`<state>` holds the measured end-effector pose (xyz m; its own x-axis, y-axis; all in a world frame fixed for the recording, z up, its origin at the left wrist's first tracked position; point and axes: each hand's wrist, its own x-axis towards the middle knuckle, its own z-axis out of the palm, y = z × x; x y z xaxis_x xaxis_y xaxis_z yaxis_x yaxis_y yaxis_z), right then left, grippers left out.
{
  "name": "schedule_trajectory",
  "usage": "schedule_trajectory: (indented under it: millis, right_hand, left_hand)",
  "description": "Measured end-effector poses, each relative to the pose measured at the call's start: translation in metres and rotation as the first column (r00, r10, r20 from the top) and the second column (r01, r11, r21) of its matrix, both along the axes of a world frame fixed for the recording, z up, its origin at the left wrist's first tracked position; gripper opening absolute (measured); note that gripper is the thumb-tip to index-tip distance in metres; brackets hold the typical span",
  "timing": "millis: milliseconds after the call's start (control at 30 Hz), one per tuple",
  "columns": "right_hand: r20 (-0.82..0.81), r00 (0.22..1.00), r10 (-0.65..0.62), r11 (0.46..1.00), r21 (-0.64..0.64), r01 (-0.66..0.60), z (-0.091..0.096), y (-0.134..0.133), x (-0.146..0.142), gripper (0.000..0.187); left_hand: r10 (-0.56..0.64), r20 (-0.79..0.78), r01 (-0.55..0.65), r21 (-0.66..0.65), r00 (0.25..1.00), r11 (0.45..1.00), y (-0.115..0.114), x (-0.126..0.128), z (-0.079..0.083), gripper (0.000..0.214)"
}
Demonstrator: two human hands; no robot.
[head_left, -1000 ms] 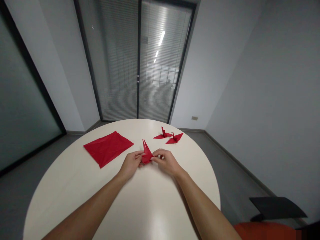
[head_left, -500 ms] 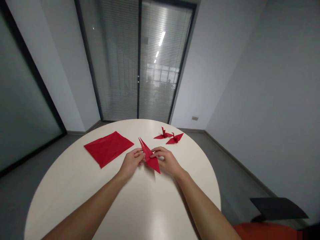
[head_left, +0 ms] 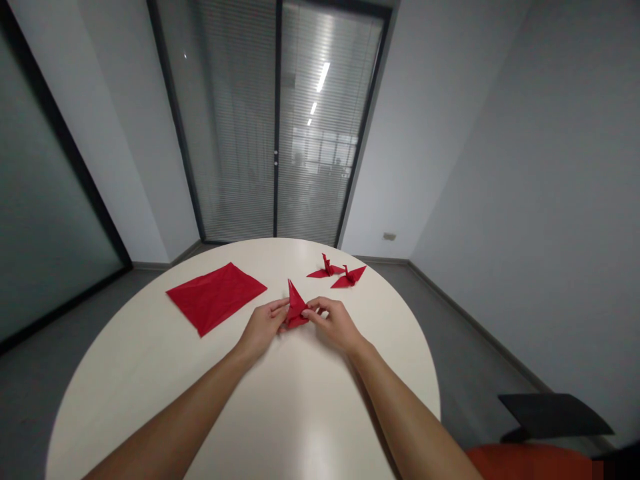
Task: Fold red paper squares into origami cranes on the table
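Note:
A piece of folded red origami paper (head_left: pixel 296 305) is held between my two hands, above the middle of the table. My left hand (head_left: pixel 265 325) grips its left side, with the thumb in front and the fingers partly behind. On the right side, my right hand (head_left: pixel 336 323) pinches the paper between thumb and fingers. One narrow point of the paper sticks up and away from me. The lower edge looks folded, though the fingers partly hide it.
Red paper sheets (head_left: pixel 217 297) lie flat on the round white table (head_left: pixel 240 413) at the left. Two finished red paper cranes (head_left: pixel 327 268) rest at the back right. A chair with an orange seat (head_left: pixel 530 461) stands at the lower right.
The lower point of the paper, which pointed down toward me, is now folded up and the shape is shorter. My right thumb and fingers have closed on its right side.

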<state>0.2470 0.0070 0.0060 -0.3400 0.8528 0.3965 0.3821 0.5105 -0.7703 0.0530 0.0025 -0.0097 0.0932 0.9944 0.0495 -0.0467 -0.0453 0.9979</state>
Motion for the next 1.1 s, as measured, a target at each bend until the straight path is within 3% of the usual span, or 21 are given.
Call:
schedule_trajectory:
  millis: [333,700,833,933,1000,1100]
  right_hand:
    - [-0.12,0.991,-0.051,0.998,-0.028,0.048,-0.008,0.008,0.0,0.023]
    - [-0.106,0.992,-0.068,0.997,-0.055,0.063,-0.007,0.004,-0.002,0.025]
    - [-0.071,0.995,-0.077,0.997,0.023,0.079,-0.006,0.005,-0.001,0.017]
    - [-0.026,0.999,-0.038,0.984,0.174,0.042,-0.003,0.004,0.0,0.008]
    - [-0.004,1.0,-0.016,0.969,0.247,0.016,0.0,0.003,0.001,0.012]
    - [-0.016,1.0,0.0,0.968,0.252,0.004,0.002,0.002,0.001,0.015]
  left_hand:
    - [-0.104,0.078,0.1,0.058,0.991,0.993,-0.007,0.002,0.003,0.06]
    - [0.017,-0.038,-0.014,0.078,0.999,0.997,-0.008,0.003,0.006,0.035]
    - [0.045,-0.052,-0.037,0.141,0.998,0.989,-0.006,0.003,0.003,0.03]
    - [0.045,-0.048,-0.036,0.167,0.998,0.985,-0.005,0.003,0.001,0.027]
    - [0.036,-0.05,-0.027,0.184,0.998,0.983,-0.005,0.003,0.001,0.024]
    - [0.027,-0.065,-0.012,0.224,0.997,0.975,-0.006,0.004,0.001,0.021]
